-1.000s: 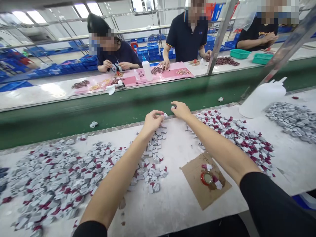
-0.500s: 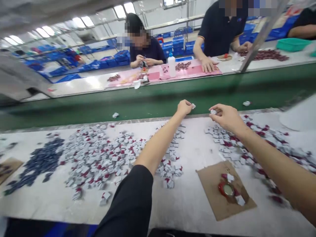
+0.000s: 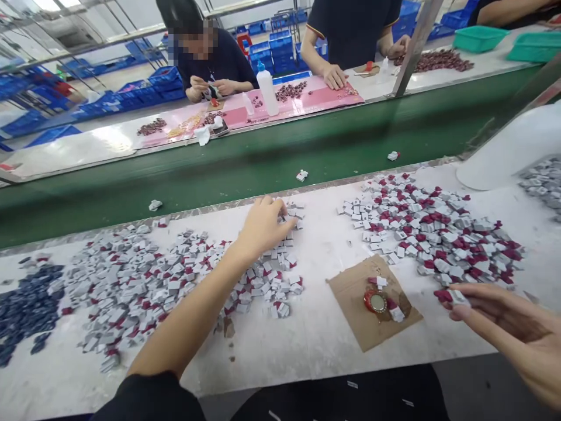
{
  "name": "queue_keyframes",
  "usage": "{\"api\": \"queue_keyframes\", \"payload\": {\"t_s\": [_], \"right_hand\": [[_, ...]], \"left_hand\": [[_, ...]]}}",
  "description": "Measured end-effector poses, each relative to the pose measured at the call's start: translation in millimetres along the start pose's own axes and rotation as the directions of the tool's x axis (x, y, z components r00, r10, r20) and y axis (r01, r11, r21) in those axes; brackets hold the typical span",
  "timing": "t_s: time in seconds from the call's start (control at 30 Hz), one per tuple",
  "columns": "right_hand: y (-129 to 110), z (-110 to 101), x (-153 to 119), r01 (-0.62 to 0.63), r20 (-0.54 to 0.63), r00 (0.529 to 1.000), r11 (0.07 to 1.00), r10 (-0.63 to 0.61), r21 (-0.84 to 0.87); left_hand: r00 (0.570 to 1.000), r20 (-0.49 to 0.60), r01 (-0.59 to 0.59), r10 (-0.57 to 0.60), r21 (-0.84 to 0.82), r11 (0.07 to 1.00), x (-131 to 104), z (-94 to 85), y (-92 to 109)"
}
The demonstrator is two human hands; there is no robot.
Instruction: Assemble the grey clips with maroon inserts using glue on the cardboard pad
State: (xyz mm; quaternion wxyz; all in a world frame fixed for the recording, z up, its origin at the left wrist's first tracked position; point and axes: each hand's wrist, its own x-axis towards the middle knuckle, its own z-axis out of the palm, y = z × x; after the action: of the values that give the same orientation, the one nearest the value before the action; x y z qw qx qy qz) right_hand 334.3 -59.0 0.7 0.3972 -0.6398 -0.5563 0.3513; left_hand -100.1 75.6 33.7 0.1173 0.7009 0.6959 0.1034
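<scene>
My left hand [image 3: 266, 225] reaches into the upper end of the middle pile of white and dark red pieces [image 3: 274, 275]; its fingers are curled, and what lies under them is hidden. Between thumb and fingers, my right hand [image 3: 504, 327] pinches a white and dark red piece [image 3: 451, 297] at the near end of the right-hand pile [image 3: 421, 228]. On a brown cardboard square [image 3: 350, 304] between the hands sit a small round cap-like container [image 3: 377, 302] and two white and red pieces.
Beyond the table edge runs a green belt [image 3: 258, 169] with several white pieces on it. Dark blue pieces [image 3: 30, 298] lie at far left. A white container [image 3: 495, 155] stands at right. Two people work across the belt, behind a white bottle [image 3: 268, 93].
Both hands have drawn back from the belt, the left to the middle pile, the right to the lower right, now holding a white and red piece. Another piece lies on the belt. The view has shifted.
</scene>
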Motion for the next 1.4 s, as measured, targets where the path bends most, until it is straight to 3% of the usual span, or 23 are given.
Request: {"api": "queue_keyframes", "payload": {"t_s": [0.1,0.23,0.33,0.43,0.57,0.73,0.9,1.23,1.4], "right_hand": [[-3.0,12.7,-13.5,-0.150,-0.013,0.988,0.981,0.153,0.124],[-20.7,32.0,-11.6,-0.180,0.009,0.983,0.951,0.184,0.250],[-27.7,39.9,-7.4,-0.117,0.052,0.993,0.943,0.106,0.313],[-28.4,43.2,-8.6,-0.098,0.078,0.994,0.930,0.076,0.353],[-24.3,47.7,-14.4,-0.064,0.085,0.996,0.929,0.035,0.366],[-18.3,53.9,-18.9,-0.052,0.130,0.992,0.935,0.006,0.351],[-19.9,58.4,-20.7,-0.103,0.231,0.972,0.955,0.037,0.278],[-20.9,66.3,-24.4,-0.029,0.227,0.973,0.948,-0.046,0.317],[-28.8,64.0,-26.9,-0.001,0.193,0.980,0.966,-0.051,0.258]], "left_hand": [[0.999,-0.039,-0.012,0.021,0.228,0.974,-29.1,3.8,0.6],[0.998,-0.067,0.016,0.004,0.304,0.953,-28.1,12.6,3.4],[0.996,-0.085,-0.002,0.021,0.220,0.975,-19.2,16.1,0.4],[0.990,-0.135,-0.047,0.042,-0.036,0.998,-18.5,12.7,0.1],[0.993,-0.081,-0.101,0.082,-0.254,0.962,-36.1,11.0,20.9],[0.970,0.028,-0.219,0.240,-0.321,0.922,-64.3,43.4,56.8],[0.965,0.051,-0.234,0.258,-0.278,0.932,-73.5,70.4,63.7],[0.961,0.065,-0.232,0.268,-0.337,0.912,-87.1,61.7,61.5],[0.962,0.131,-0.187,0.240,-0.322,0.928,-84.8,56.6,54.6]]}}
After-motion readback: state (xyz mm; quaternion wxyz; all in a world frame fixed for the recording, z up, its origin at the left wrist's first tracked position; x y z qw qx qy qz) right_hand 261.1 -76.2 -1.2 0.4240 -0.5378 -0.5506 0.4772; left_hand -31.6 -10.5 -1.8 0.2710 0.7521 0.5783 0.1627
